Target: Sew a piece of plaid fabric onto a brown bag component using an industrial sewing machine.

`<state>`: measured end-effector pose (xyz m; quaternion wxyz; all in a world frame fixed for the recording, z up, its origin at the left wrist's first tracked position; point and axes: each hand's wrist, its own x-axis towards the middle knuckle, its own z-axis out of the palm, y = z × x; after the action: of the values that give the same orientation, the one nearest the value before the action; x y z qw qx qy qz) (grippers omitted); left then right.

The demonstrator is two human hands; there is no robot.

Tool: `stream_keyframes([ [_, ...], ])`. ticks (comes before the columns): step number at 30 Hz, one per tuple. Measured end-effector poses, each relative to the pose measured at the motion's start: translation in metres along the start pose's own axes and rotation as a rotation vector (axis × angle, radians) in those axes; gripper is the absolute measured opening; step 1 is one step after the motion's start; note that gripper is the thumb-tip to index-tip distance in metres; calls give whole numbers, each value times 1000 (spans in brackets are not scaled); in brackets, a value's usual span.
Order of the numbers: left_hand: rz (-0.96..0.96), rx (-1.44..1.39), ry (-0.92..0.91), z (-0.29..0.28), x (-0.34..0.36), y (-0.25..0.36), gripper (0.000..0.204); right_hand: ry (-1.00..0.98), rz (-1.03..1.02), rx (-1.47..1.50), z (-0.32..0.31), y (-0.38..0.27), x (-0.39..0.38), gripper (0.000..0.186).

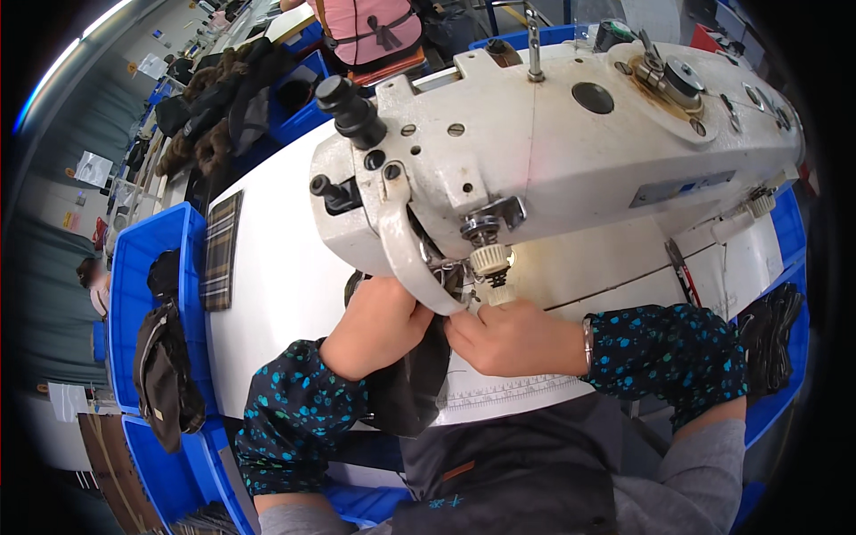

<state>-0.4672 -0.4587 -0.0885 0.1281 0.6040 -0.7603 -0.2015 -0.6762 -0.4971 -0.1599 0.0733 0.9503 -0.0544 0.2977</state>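
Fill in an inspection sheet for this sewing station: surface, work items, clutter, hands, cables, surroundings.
Surface: white tabletop, with a ruler strip near the front edge.
Work items: dark fabric at the front of the sewing machine, partly hidden by hands and machine.
Clutter: folded plaid cloth at the left edge; red-and-black tool beyond the right forearm.
Hands: left hand on the fabric; right hand close beside it, below the needle area; fingertips partly hidden, grip unclear.
Cables: nothing seen.
Surroundings: blue bin at left, dark garment hanging over its edge; person in pink beyond the machine.
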Motion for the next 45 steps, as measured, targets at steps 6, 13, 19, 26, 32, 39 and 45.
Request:
stream_keyframes([
  [6,-26,224,134,20,-5,8,15,-57,-45,2,6,-1,-1,25],
  [13,78,454,184,38,-11,14,33,-35,-104,152,9,3,-1,24],
  [19,84,200,149,35,-8,10,30,-99,-30,112,0,-3,-1,22],
  [26,33,362,155,35,-11,19,27,-38,-56,4,2,-7,1,14],
  [32,89,464,179,41,-12,24,5,-114,-83,20,-2,-6,-8,18],
  [39,63,456,134,39,-6,26,10,-121,-78,-2,-3,-1,-8,18],
  [45,23,308,171,34,0,20,18,-70,-15,-14,0,6,-6,10],
])
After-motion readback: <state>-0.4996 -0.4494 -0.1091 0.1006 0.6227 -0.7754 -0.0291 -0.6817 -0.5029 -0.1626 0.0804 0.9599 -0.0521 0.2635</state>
